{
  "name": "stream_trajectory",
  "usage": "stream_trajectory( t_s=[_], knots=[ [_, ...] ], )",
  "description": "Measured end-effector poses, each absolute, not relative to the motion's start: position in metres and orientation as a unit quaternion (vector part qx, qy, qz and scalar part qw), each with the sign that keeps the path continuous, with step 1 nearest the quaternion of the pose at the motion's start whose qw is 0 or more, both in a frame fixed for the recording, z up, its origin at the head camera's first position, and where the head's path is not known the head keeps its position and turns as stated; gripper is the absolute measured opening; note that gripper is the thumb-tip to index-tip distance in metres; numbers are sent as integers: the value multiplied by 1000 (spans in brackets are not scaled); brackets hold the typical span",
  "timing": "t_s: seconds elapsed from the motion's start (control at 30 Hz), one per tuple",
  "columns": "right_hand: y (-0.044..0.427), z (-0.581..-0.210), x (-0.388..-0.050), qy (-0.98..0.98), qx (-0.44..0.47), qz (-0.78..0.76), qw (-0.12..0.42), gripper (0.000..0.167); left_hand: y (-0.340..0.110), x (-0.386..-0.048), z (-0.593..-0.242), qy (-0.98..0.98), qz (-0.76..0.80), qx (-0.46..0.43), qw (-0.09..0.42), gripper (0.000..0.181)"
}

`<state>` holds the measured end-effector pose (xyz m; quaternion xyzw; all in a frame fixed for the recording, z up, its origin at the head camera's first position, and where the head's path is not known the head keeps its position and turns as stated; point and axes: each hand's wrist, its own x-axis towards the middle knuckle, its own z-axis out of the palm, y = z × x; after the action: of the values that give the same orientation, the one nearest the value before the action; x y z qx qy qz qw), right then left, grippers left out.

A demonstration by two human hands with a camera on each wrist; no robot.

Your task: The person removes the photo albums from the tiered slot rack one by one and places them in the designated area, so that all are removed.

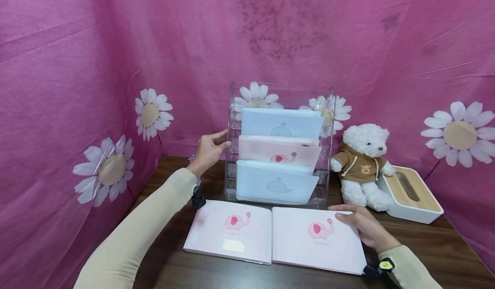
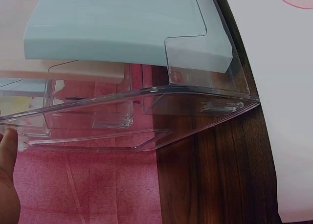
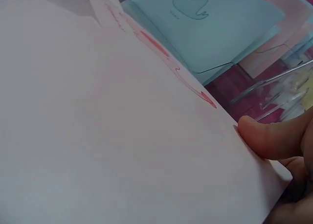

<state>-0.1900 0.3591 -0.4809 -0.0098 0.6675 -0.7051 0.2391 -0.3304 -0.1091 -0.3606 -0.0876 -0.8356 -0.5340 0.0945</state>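
Note:
A clear tiered rack point(image 1: 329, 181) stands on the table, holding a blue whale booklet point(image 1: 276, 186) in front, a pink elephant booklet point(image 1: 278, 153) behind it and another blue whale booklet point(image 1: 282, 123) higher up. My left hand point(image 1: 210, 149) holds the rack's left side; in the left wrist view only the thumb point(image 2: 7, 153) shows against the clear wall. Two pink elephant booklets lie side by side before the rack, a left booklet point(image 1: 228, 246) and a right booklet point(image 1: 309, 252). At the right booklet's upper right corner, my right hand point(image 1: 367, 226) pinches it, thumb on top.
Right of the rack sits a white teddy bear point(image 1: 361, 166) in a brown hoodie, beside a white tissue box point(image 1: 414, 196) with a wooden lid. The dark wood table point(image 1: 174, 272) meets a pink flowered curtain point(image 1: 185, 44) behind and at the sides.

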Motion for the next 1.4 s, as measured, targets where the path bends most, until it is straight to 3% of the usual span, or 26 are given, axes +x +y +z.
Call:
stream_trajectory(
  t_s=[0.33,0.5,0.67,1.4],
  knots=[
    [347,-487,-192,752,32,-631,190,32,-109,-332,-361,-833,-538,-91,94,50],
    [343,-487,-192,807,53,-570,145,42,-109,-332,-361,-836,-533,-94,94,50],
    [341,-485,-195,865,73,-487,97,39,-109,-332,-360,-834,-536,-95,96,50],
    [336,-474,-192,930,41,-363,38,39,-109,-328,-359,-831,-543,-85,83,51]
  ],
)
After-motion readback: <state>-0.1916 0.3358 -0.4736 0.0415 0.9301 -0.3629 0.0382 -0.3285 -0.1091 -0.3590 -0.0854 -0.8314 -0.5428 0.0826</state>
